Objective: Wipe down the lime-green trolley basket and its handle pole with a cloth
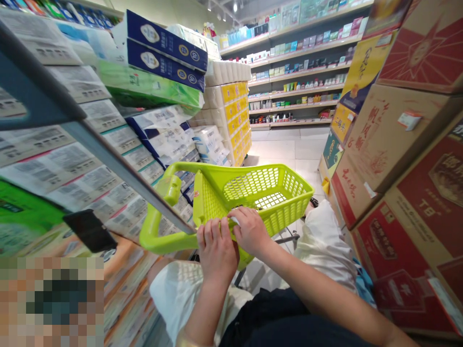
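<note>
A lime-green plastic shopping cart [253,176] stands in front of me, its basket turned toward the right and its looped handle toward the left. My left hand [217,248] is closed over the cart's near edge, knuckles up, beside the hinged back panel [208,202]. Right beside it, my right hand [250,230] rests at the same edge with bent fingers. A small white thing [235,220] shows between its thumb and forefinger; what it is I cannot make out. The floor shows through the basket's holes.
Paper packs [87,159] are stacked high on the left, with tissue bundles [231,123] beyond. Cardboard cartons [369,140] line the right. Shelves of products [292,62] stand across the back. A grey bar [126,168] slants across the left, near a dark flat object [90,230].
</note>
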The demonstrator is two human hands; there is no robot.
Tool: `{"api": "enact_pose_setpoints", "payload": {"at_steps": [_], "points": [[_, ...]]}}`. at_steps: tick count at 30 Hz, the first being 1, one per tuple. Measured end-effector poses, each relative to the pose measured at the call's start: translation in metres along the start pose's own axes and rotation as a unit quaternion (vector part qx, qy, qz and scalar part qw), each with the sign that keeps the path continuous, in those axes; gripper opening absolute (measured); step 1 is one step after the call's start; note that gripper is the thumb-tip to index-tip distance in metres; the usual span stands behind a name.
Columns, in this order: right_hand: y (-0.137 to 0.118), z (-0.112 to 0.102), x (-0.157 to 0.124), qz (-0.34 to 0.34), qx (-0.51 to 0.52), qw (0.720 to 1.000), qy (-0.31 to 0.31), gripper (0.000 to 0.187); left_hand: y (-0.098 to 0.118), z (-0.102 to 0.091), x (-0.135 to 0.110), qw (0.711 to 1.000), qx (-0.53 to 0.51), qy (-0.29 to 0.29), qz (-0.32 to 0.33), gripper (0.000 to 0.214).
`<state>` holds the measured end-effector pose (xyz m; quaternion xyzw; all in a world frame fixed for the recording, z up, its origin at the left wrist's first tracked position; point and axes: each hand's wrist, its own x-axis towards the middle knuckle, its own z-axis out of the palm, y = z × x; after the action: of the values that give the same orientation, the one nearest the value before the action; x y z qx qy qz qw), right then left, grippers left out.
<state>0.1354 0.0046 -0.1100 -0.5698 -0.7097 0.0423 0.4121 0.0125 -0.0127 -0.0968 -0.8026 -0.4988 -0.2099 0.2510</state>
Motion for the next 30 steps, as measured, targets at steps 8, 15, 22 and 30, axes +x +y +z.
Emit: {"api": "enact_pose_setpoints", "payload": {"at_steps": [8,15,22,30], "points": [[0.029,-0.011,-0.007,0.050,-0.037,0.998,0.013,0.034,0.005,-0.002,0.001,1.000,-0.009,-0.006,-0.014,0.045],[-0.004,-0.002,-0.002,-0.004,-0.018,1.000,-0.013,0.033,0.002,-0.001,0.001,1.000,0.002,0.001,-0.005,0.041],[0.033,-0.013,-0.009,0.034,-0.045,0.998,0.008,0.036,0.002,-0.001,0.003,1.000,0.002,0.004,-0.018,0.041],[-0.003,0.001,-0.001,0.009,-0.033,0.999,-0.003,0.031,0.003,0.001,0.003,1.000,-0.015,0.005,-0.021,0.040]]}}
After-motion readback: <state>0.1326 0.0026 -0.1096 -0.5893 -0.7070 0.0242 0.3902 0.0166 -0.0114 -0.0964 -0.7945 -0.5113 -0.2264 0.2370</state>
